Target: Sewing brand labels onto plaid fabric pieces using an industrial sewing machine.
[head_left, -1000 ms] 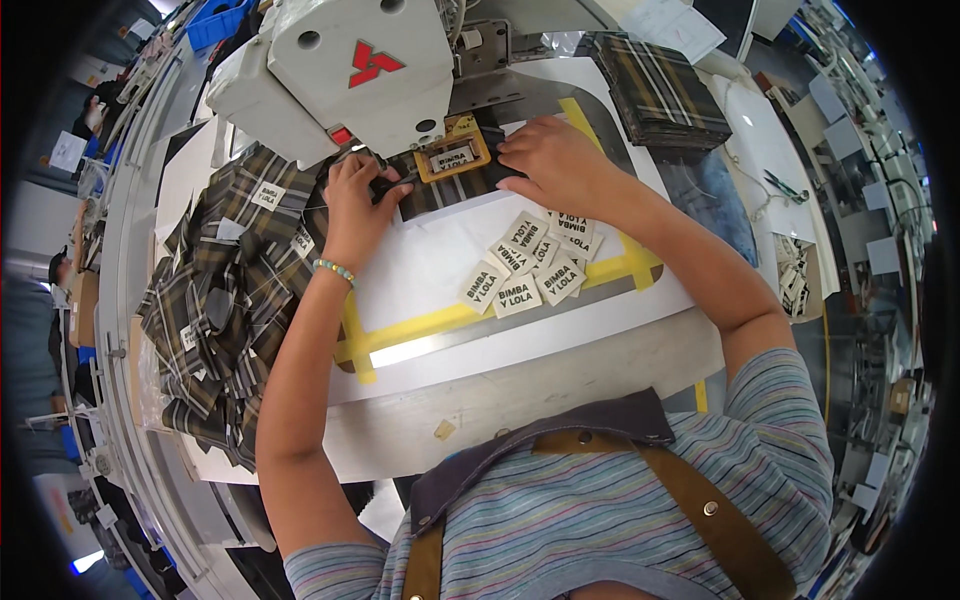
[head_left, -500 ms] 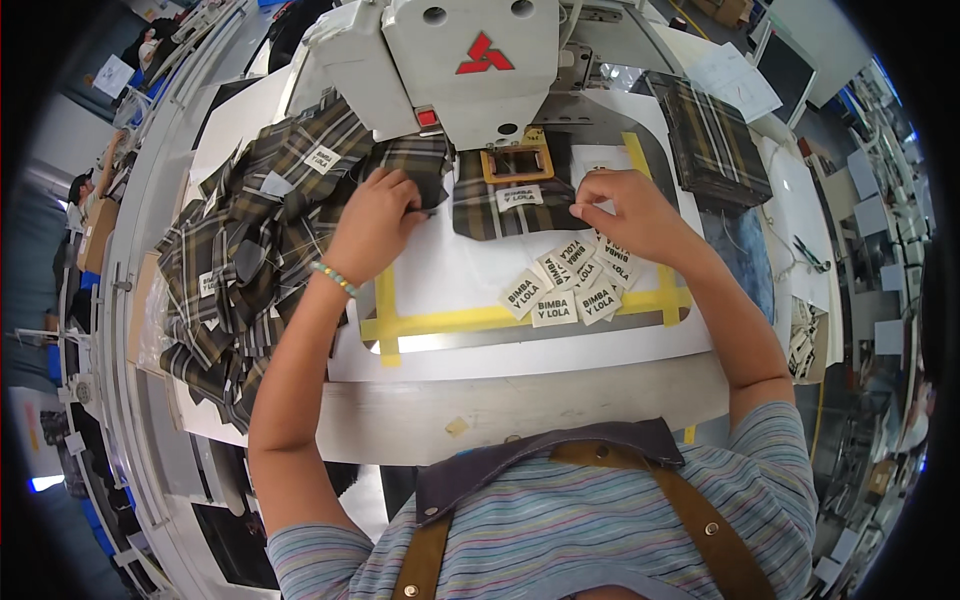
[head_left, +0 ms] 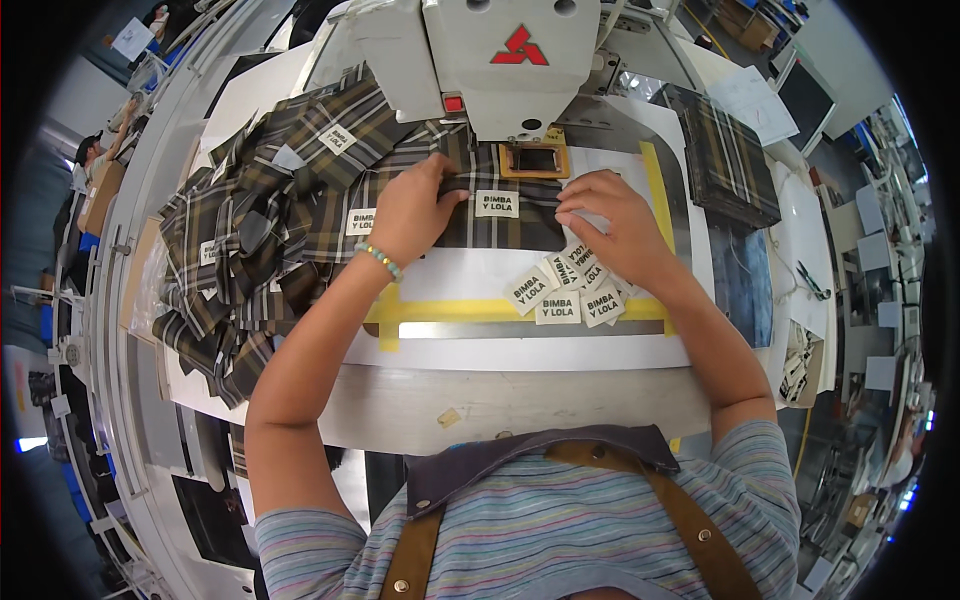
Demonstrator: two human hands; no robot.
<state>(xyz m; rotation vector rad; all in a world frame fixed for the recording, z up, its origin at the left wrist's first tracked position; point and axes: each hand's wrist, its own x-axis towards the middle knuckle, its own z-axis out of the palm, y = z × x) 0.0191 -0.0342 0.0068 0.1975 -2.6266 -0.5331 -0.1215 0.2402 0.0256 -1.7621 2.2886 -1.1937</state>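
Observation:
A dark plaid fabric piece [head_left: 510,232] with a cream printed label [head_left: 497,204] on it lies on the white work plate, just in front of the machine's brass clamp frame [head_left: 535,161]. My left hand [head_left: 415,210] is closed at the piece's left side, thumb and bent fingers on the cloth. At its right edge my right hand [head_left: 618,225] is closed in a pinch, its fingertips at the cloth. Several loose cream labels [head_left: 557,307] lie overlapping below my right hand.
The white sewing machine head [head_left: 510,80] hangs above the plate. A heap of labelled plaid pieces [head_left: 240,240] lies at the left. At the right are a stack of plaid pieces [head_left: 730,165], thread snips [head_left: 812,282] and a box of labels [head_left: 797,365]. Yellow tape [head_left: 480,311] borders the plate.
The fabric piece has moved left and out from beneath the clamp frame, its label now fully visible. My left hand has come onto its left side; my right hand remains by the right edge.

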